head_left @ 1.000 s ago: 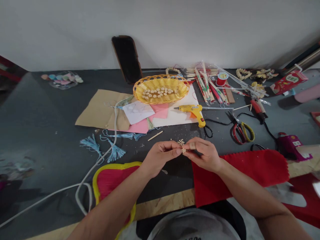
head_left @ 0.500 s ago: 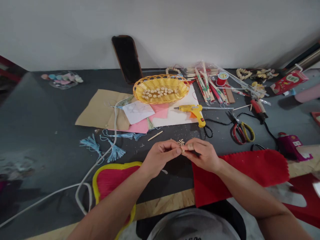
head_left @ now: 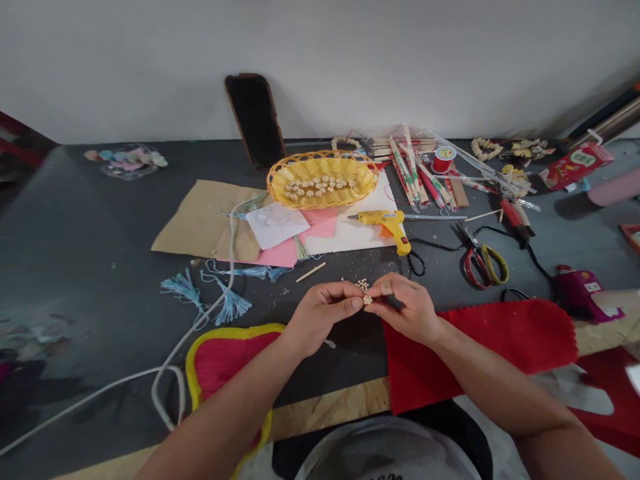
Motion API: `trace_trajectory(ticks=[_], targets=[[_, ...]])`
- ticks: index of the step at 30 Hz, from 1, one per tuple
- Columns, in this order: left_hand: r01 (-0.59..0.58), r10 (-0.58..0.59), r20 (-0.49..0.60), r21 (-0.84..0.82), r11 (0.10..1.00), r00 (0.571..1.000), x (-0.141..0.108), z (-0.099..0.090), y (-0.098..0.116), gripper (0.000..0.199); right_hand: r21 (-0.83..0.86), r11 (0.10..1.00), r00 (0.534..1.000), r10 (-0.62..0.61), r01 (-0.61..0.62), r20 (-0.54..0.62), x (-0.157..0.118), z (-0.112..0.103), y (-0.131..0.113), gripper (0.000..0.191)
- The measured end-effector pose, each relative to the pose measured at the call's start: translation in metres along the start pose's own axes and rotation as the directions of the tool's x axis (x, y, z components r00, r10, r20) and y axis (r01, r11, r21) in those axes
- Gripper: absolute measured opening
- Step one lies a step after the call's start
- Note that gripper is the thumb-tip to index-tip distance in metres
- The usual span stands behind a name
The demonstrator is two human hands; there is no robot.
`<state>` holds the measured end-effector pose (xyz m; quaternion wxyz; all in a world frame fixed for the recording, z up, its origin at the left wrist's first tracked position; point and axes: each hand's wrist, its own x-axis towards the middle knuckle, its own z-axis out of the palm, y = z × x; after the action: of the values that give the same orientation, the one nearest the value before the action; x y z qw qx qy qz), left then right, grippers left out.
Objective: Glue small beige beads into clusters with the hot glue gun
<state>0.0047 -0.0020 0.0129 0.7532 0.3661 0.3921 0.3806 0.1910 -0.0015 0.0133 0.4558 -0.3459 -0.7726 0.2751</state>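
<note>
Between the fingertips of both hands is a small pale flower-shaped cluster [head_left: 368,300], like the ones in the basket. My left hand [head_left: 325,310] pinches it from the left, thumb and forefinger closed. From the right, my right hand [head_left: 406,308] pinches the same cluster, its thumb below and forefinger above. Just beyond the fingertips lies a little heap of tiny pale pieces [head_left: 363,284] on the dark table. Farther back, a yellow woven basket [head_left: 345,198] holds several flower clusters [head_left: 325,181]. A yellow glue gun [head_left: 383,218] lies behind the hands.
Pliers [head_left: 484,263] with red and yellow handles lie to the right, near a red felt piece [head_left: 510,337]. Blue tassels [head_left: 233,303] and a white cord [head_left: 200,320] are at left. A phone [head_left: 255,120] leans against the wall. Wrapped sticks [head_left: 407,173] lie behind.
My right forefinger has lifted and shifted slightly, and the flower cluster between my fingertips now shows more clearly. My left hand stays almost still.
</note>
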Motion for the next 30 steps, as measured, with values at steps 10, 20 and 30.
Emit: trace_trajectory(ticks=[10, 20, 30], targets=[[0.042, -0.042, 0.004, -0.001, 0.999, 0.999, 0.0, -0.0003, 0.002, 0.023, 0.038, 0.998, 0.998, -0.048, 0.046, 0.045, 0.0012, -0.0019, 0.0016, 0.012], [0.052, -0.052, -0.023, -0.019, 0.998, 0.998, 0.0002, -0.0006, 0.0007, 0.028, -0.005, 1.0, 1.0, -0.018, 0.018, 0.004, 0.0004, -0.002, 0.001, 0.009], [0.034, -0.035, 0.027, 0.034, 0.999, 0.999, -0.0001, 0.0008, 0.0029, 0.024, 0.015, 1.0, 0.999, 0.0, 0.0, 0.046, -0.0003, -0.0012, 0.0027, 0.012]])
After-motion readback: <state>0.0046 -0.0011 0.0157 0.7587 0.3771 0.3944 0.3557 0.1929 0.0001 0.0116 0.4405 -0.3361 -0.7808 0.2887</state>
